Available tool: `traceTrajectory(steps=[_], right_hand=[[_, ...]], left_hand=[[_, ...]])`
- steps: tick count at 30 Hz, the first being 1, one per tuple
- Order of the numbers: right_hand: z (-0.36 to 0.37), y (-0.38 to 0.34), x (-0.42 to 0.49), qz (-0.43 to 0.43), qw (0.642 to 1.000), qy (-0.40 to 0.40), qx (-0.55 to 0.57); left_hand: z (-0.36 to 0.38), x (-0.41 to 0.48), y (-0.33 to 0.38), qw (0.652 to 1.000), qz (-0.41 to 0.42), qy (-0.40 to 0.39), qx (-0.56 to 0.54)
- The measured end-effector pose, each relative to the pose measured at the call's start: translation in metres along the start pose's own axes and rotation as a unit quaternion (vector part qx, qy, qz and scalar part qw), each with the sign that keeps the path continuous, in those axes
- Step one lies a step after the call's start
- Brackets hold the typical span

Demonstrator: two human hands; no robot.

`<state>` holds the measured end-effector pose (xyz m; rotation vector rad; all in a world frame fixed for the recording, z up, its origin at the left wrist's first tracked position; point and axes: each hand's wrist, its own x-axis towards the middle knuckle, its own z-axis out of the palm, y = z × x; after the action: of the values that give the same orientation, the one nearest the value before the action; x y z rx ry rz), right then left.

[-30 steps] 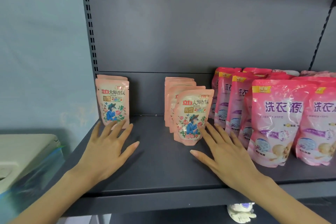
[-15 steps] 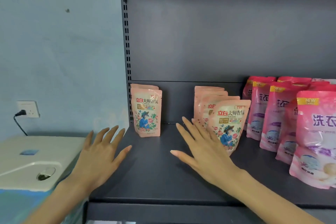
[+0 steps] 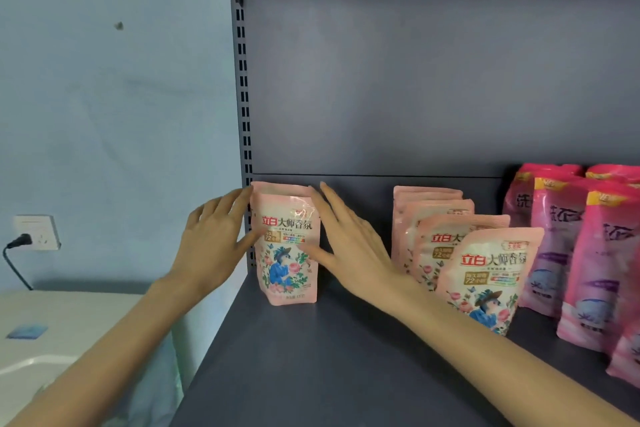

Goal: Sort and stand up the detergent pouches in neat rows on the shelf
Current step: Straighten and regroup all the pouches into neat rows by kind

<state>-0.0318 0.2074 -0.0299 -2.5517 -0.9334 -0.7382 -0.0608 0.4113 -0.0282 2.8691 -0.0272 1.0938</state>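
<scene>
Our left hand (image 3: 211,239) and right hand (image 3: 349,246), fingers straight, gripping nothing, flank 1 peach pouch (image 3: 287,253) standing far left on the shelf (image 3: 329,357). It looks light, soft, slick; we'd pinch its side seams.

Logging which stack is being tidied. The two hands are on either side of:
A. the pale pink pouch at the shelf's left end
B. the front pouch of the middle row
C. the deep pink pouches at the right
A: the left hand and right hand, fingers straight, flank the pale pink pouch standing at the left end of the shelf.
</scene>
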Motion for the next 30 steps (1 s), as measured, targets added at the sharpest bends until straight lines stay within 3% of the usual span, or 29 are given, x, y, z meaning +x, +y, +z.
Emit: traceTrajectory(steps=[6, 14, 30], right_hand=[[0.004, 0.007, 0.030, 0.002, 0.995, 0.072, 0.076], [-0.002, 0.003, 0.037, 0.030, 0.982, 0.086, 0.165], [-0.047, -0.022, -0.040, -0.001, 0.977, 0.178, 0.116]], left_hand=[[0.000, 0.030, -0.005, 0.999, 0.033, -0.033, -0.017], [-0.015, 0.021, -0.010, 0.996, 0.058, 0.028, -0.058], [-0.065, -0.046, 0.031, 0.979, 0.017, 0.091, -0.183]])
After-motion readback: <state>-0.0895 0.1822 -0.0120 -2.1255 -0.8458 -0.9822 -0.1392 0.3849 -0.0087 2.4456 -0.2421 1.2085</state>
